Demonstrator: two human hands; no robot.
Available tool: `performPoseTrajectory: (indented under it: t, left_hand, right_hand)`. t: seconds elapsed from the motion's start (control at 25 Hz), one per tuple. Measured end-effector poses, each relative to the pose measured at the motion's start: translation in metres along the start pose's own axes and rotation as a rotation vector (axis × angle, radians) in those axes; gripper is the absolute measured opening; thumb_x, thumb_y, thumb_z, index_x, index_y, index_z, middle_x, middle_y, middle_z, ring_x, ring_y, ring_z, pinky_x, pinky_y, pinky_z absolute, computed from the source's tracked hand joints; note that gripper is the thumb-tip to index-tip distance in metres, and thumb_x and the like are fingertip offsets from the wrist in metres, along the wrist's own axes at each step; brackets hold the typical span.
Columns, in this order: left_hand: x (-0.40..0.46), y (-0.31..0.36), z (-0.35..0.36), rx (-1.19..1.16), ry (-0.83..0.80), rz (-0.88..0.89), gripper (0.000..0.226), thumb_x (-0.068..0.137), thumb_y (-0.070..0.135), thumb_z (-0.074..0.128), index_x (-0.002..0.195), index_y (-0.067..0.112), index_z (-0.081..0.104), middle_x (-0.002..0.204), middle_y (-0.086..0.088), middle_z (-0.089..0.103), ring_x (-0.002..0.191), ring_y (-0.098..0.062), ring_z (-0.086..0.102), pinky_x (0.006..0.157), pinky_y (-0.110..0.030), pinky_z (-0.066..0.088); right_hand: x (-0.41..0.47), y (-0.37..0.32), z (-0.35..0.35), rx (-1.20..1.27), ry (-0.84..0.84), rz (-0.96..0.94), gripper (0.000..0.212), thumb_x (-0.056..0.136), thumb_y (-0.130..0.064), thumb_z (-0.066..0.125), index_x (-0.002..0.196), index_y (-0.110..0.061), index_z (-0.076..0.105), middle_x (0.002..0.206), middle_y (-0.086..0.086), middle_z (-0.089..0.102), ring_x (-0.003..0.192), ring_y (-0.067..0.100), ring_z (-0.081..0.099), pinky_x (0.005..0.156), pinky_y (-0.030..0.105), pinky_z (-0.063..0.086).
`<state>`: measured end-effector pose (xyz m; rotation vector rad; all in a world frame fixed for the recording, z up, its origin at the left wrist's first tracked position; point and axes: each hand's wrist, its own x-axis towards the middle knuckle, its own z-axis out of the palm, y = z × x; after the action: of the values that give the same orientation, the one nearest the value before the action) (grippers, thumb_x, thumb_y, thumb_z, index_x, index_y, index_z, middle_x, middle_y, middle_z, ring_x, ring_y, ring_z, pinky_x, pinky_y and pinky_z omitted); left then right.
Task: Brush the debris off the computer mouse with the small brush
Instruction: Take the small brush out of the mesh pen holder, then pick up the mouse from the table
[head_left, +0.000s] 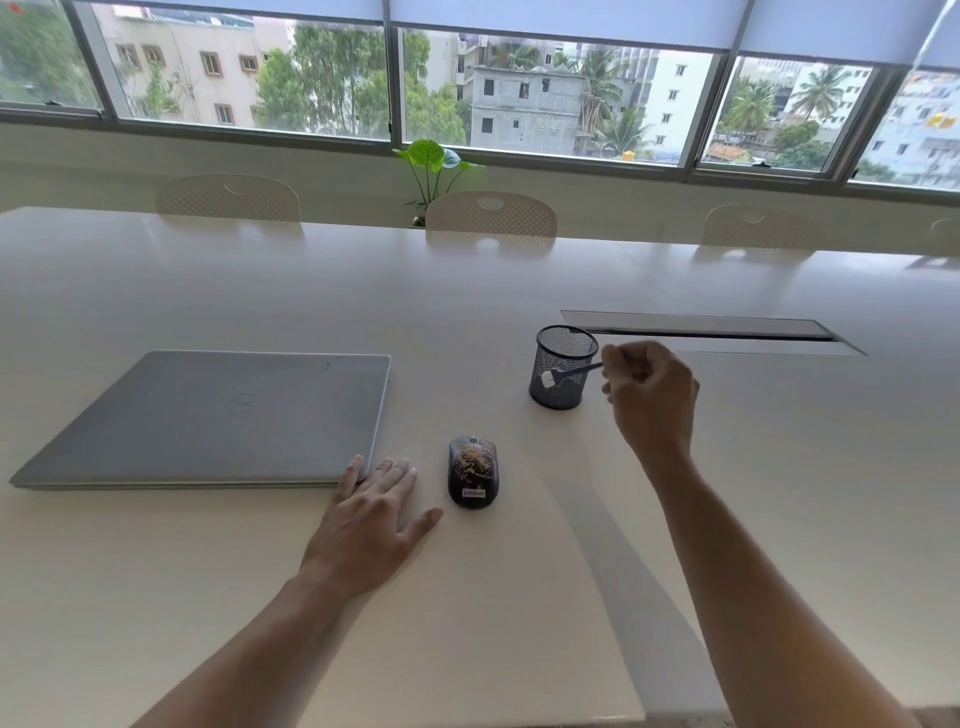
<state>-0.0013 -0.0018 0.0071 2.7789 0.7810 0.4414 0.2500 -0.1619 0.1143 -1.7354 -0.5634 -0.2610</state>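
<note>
1. Right hand (649, 397) grips the brush (569, 373), bristles before the mesh cup (563, 366).
2. Left hand (371, 512) lies flat, fingers spread.
3. Mouse (472, 472) sits just right of it, debris on top.

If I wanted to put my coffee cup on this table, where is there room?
Plenty of bare table right of the right hand, and beyond the laptop toward the chairs. It is crowded in the middle: mouse, left hand, mesh cup and small brush sit close together.
</note>
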Motion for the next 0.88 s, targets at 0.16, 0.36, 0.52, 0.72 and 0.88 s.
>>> performPoseTrajectory:
  t: [0.16, 0.36, 0.52, 0.72, 0.88]
  left_hand:
    - [0.003, -0.001, -0.004, -0.083, 0.034, 0.018, 0.072, 0.097, 0.058, 0.048, 0.152, 0.012, 0.039, 0.160, 0.001, 0.035, 0.151, -0.008, 0.018, 0.124, -0.030, -0.003]
    - [0.022, 0.004, -0.016, -0.317, 0.008, 0.086, 0.091, 0.085, 0.066, 0.058, 0.155, 0.014, 0.032, 0.163, -0.001, 0.028, 0.150, -0.005, 0.012, 0.120, -0.026, 0.010]
    - [0.043, 0.005, -0.020, -0.426, -0.265, 0.083, 0.123, 0.064, 0.080, 0.068, 0.159, 0.024, 0.013, 0.167, 0.005, 0.012, 0.150, -0.001, 0.004, 0.121, -0.030, 0.011]
    - [0.065, 0.008, -0.015, -0.408, -0.401, 0.127, 0.137, 0.057, 0.073, 0.077, 0.160, 0.022, 0.001, 0.167, 0.006, 0.010, 0.152, -0.008, 0.005, 0.123, -0.031, 0.008]
    - [0.077, 0.011, -0.012, -0.389, -0.444, 0.128, 0.141, 0.052, 0.073, 0.078, 0.159, 0.024, 0.001, 0.166, 0.004, 0.014, 0.153, -0.015, 0.005, 0.125, -0.043, 0.012]
  right_hand:
    - [-0.037, 0.012, -0.014, 0.234, -0.053, 0.248, 0.015, 0.090, -0.017, 0.077, 0.077, -0.017, 0.069, 0.056, -0.002, 0.070, 0.048, 0.014, 0.064, 0.061, 0.035, 0.058]
    - [-0.071, 0.022, -0.028, 0.505, -0.098, 0.464, 0.015, 0.088, -0.004, 0.077, 0.079, -0.009, 0.066, 0.052, 0.000, 0.063, 0.043, 0.012, 0.059, 0.049, 0.023, 0.054]
    - [-0.093, 0.032, -0.042, 0.629, -0.107, 0.573, 0.016, 0.090, 0.001, 0.072, 0.079, -0.008, 0.063, 0.052, 0.000, 0.057, 0.044, 0.012, 0.053, 0.047, 0.022, 0.051]
    - [-0.108, 0.039, -0.059, 0.716, -0.139, 0.606, 0.021, 0.090, 0.003, 0.068, 0.073, -0.010, 0.066, 0.057, 0.004, 0.057, 0.045, 0.014, 0.053, 0.047, 0.025, 0.052]
    - [-0.110, 0.043, -0.068, 0.721, -0.163, 0.587, 0.025, 0.091, 0.003, 0.067, 0.070, -0.012, 0.068, 0.058, 0.006, 0.059, 0.046, 0.016, 0.055, 0.048, 0.026, 0.053]
